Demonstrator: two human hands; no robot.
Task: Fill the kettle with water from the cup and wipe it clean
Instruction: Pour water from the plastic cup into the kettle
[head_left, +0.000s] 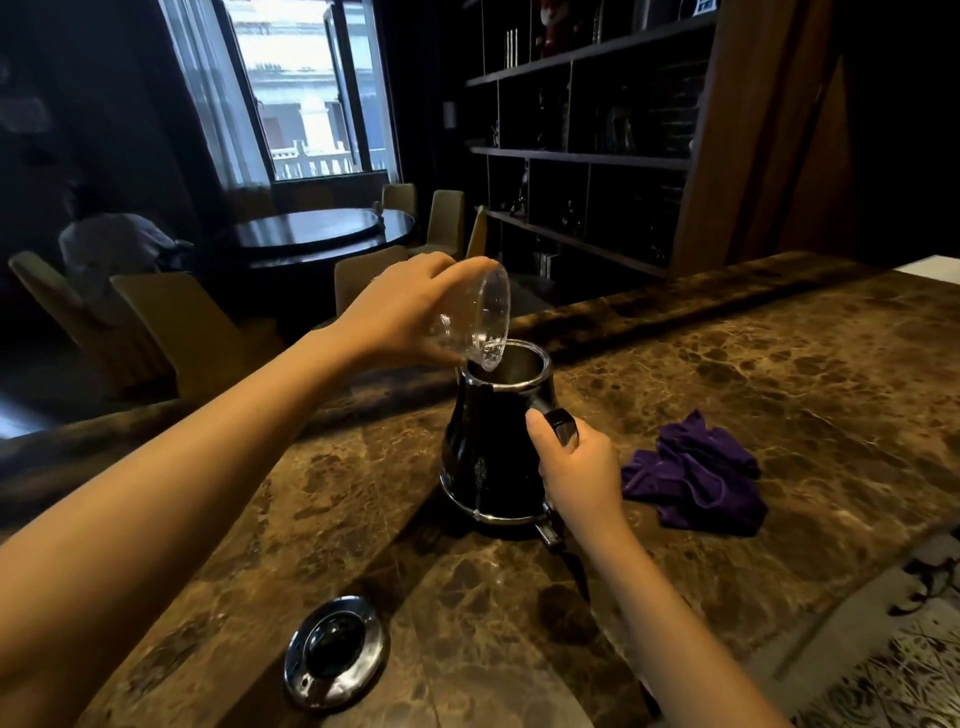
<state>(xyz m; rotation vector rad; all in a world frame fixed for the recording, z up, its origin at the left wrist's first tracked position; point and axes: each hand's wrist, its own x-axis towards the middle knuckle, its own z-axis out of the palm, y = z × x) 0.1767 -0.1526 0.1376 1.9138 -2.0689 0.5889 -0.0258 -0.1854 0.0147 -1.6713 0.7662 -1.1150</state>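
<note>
A black kettle with a chrome rim stands lidless on the brown marble counter. My left hand grips a clear plastic cup, tipped on its side with its mouth over the kettle's opening. A little water shows at the cup's lower lip. My right hand is wrapped around the kettle's black handle on its right side. A crumpled purple cloth lies on the counter just right of the kettle.
The kettle's round chrome lid lies upside down near the counter's front edge. Beyond the counter stand a round dark table, several olive chairs and a seated person. Dark shelving fills the back right.
</note>
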